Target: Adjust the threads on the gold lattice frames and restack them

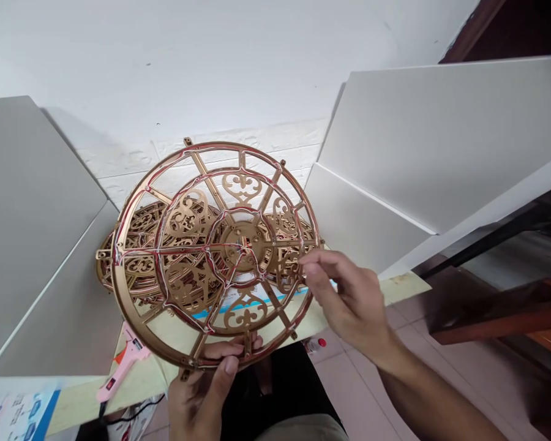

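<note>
A large round gold metal frame [247, 312], with spokes, concentric rings and scrollwork panels, is held up tilted before me. Red and white wires [183, 248] run along its rings and spokes to the round hub [239, 263]. My left hand [204, 386] grips the lower rim, thumb in front and fingers behind. At the right side of the frame, my right hand [349, 300] is closed in a pinch by the outer ring. What lies between its fingertips is too small to make out.
Behind the held frame, more gold scrollwork frames [142, 217] are piled on the table [80, 401]. A pink glue gun [123, 364] lies at the lower left near a blue-and-white printed box [16, 416]. Grey panels [37, 245] stand left and right [422, 141]. A red-capped bottle [320, 343] is lower down.
</note>
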Demonstrator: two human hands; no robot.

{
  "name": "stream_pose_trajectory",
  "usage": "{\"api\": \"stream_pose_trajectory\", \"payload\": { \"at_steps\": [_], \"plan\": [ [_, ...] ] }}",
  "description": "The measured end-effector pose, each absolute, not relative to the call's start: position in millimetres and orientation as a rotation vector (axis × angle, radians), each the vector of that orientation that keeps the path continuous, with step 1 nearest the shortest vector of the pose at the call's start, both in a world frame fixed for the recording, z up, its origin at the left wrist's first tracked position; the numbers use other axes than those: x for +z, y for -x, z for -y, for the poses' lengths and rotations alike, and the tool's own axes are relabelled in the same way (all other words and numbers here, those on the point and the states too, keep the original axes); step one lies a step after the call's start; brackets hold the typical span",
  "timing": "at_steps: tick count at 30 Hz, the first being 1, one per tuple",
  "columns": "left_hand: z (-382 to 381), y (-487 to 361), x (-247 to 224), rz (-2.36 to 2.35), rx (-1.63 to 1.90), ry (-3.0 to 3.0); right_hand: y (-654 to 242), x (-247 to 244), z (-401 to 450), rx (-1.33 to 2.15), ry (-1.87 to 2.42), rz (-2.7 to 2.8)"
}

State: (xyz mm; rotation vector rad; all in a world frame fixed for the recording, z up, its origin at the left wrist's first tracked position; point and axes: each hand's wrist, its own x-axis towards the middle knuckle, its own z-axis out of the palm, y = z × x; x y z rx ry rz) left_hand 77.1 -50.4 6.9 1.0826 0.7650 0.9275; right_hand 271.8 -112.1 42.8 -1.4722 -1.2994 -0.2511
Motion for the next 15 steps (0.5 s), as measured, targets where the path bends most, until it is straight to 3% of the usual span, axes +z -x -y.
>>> {"api": "stream_pose_trajectory", "payload": {
  "at_steps": [5,10,15],
  "plan": [
    [48,-77,7,-0.755,0.932,-0.928,-290,43,120,-0.139,1.342,1.119],
    [45,-80,9,-0.743,0.939,-0.823,-301,35,129,-0.309,1.378,0.934],
    [40,-78,6,-0.699,0.930,-0.878,-293,46,134,-0.492,1.363,1.487]
  ]
}}
